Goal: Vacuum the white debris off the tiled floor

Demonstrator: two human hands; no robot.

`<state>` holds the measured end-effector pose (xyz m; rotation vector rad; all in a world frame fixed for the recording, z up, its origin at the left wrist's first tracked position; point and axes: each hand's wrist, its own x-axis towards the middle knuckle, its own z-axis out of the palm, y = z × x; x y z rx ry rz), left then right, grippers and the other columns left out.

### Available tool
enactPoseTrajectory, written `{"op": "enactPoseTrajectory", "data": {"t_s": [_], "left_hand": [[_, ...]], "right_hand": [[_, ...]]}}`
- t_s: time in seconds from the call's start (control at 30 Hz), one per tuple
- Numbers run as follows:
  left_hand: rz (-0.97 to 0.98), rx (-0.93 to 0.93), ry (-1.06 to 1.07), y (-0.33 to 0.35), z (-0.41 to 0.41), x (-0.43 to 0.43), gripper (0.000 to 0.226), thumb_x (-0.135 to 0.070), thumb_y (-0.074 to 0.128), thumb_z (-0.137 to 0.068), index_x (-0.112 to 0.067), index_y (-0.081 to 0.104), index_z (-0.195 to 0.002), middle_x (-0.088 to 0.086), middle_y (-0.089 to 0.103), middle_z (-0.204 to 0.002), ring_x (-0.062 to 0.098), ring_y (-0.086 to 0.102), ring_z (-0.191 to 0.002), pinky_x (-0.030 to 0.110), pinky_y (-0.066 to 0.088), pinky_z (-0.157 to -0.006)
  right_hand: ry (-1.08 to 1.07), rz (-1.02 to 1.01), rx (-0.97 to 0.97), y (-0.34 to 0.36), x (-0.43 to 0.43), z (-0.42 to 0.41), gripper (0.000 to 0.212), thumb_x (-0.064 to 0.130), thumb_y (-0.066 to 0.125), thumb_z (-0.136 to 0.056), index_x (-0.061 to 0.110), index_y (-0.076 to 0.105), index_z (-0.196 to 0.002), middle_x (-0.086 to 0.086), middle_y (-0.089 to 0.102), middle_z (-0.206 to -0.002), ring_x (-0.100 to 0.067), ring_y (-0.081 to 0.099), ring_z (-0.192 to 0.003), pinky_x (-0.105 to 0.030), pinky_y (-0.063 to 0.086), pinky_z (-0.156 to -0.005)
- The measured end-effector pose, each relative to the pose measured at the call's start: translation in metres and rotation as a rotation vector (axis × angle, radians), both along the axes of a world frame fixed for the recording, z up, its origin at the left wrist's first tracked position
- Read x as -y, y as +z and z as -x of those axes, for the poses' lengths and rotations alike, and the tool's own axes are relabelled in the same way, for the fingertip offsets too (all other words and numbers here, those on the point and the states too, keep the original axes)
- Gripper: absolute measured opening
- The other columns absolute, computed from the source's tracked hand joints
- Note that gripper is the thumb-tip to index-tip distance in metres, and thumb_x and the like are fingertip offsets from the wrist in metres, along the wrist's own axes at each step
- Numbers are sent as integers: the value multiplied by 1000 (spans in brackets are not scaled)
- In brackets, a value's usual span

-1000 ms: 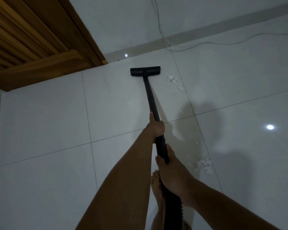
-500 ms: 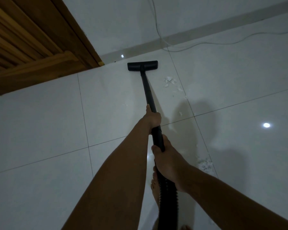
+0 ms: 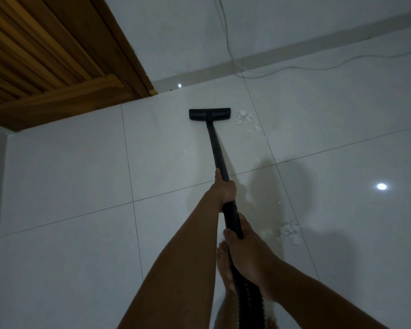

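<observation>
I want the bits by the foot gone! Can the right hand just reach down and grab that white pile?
Probably not as things stand. The right hand is wrapped around the vacuum wand, well above the floor. Nothing blocks the white pile, but the hand would have to let go first.

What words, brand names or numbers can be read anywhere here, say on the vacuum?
None: no legible text in this view.
The vacuum head and wand are plain black, no label showing.
The wooden door, tiled floor and wall carry no writing.
</observation>
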<state>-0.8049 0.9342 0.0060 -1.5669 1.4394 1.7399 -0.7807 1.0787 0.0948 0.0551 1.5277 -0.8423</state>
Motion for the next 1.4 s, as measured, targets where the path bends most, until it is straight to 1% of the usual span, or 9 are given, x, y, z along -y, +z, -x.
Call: {"op": "enactPoseTrajectory", "data": {"t_s": [0.1,0.2,0.33,0.47,0.67,0.93,1.17,1.3,1.4], "left_hand": [[0,6,-8,5,-12,-19,71,-24,35,-104,-39,-14,-153,8,49,-111,22,52,-78,38,51,-74],[-8,15,3,11,-19,-34,70,-24,34,-104,-40,-14,-153,7,50,-100,22,52,-76,37,51,-68],[-21,7,19,11,-19,-39,71,-23,34,-104,-40,-15,-153,12,50,-119,22,52,-76,36,50,-66],[-7,9,28,7,-13,-29,72,-22,35,-104,-39,-14,-153,10,49,-112,21,52,-76,35,49,-65],[-12,11,43,7,-1,8,72,-21,36,-104,-39,-13,-154,10,49,-123,20,51,-75,32,47,-55],[-3,38,34,3,13,56,71,-24,35,-104,-41,-13,-153,5,49,-96,21,53,-77,33,49,-59],[1,12,51,-4,24,86,70,-24,34,-104,-39,-14,-153,5,44,-115,19,50,-77,36,47,-72],[0,12,45,-5,30,100,70,-24,33,-105,-39,-15,-153,5,44,-113,18,49,-75,31,45,-57],[2,18,47,-7,36,108,71,-23,34,-105,-39,-15,-153,6,46,-111,18,50,-75,30,44,-54]], "right_hand": [[2,-12,19,5,-18,-10,43,34,40,-108,50,28,-146,-18,56,-82,-17,53,-45,-25,47,-44],[12,-23,41,10,-31,-13,38,33,38,-108,42,32,-145,-18,55,-83,-17,53,-45,-25,48,-44],[30,-14,57,13,-37,-11,42,30,38,-107,49,30,-144,-18,55,-80,-16,53,-44,-25,48,-44],[39,-9,71,9,-27,-5,34,30,37,-108,44,34,-139,-15,52,-74,-14,51,-37,-24,47,-42],[64,-20,25,16,11,10,41,32,38,-109,48,28,-146,-14,59,-84,-15,56,-46,-21,48,-42],[120,-33,-74,16,57,26,55,32,38,-110,46,15,-158,-8,62,-88,-12,59,-52,-16,45,-38],[157,-43,-139,12,87,35,58,33,38,-110,43,12,-160,-4,62,-91,-8,59,-46,-14,43,-38],[185,-50,-169,10,100,42,58,34,37,-110,41,11,-161,-4,61,-101,-6,59,-52,-11,40,-35],[171,-57,-164,6,108,47,57,35,37,-110,43,11,-161,-2,62,-97,-7,60,-54,-11,41,-36]]}}
